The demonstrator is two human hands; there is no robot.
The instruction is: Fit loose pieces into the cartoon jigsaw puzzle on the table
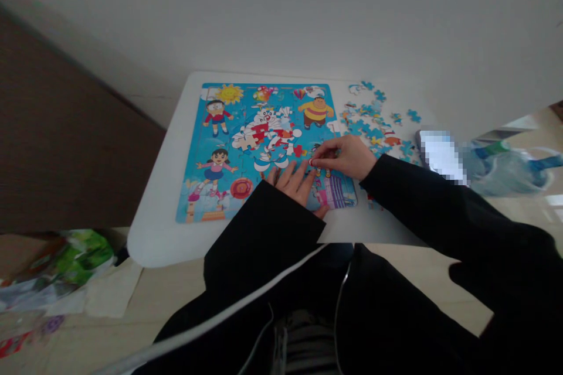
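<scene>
A blue cartoon jigsaw puzzle [237,173] lies in its tray on the white table, with much of its picture fitted together. My left hand [295,183] rests flat on the lower part of the puzzle, its fingers spread. Close to its fingertips, my right hand [347,157] pinches a small puzzle piece with some red and white on it; the fingers hide most of this piece. Red and white pieces [259,130] form a patchy area in the middle of the puzzle. Loose puzzle pieces [373,120] are scattered to the right of the tray, partly behind my right hand.
A phone [442,155] lies at the table's right side, beside the loose pieces. Clear plastic water bottles [505,167] stand beyond it. The white table [153,228] meets a wall at the back. A white cable [246,310] crosses in front of my body.
</scene>
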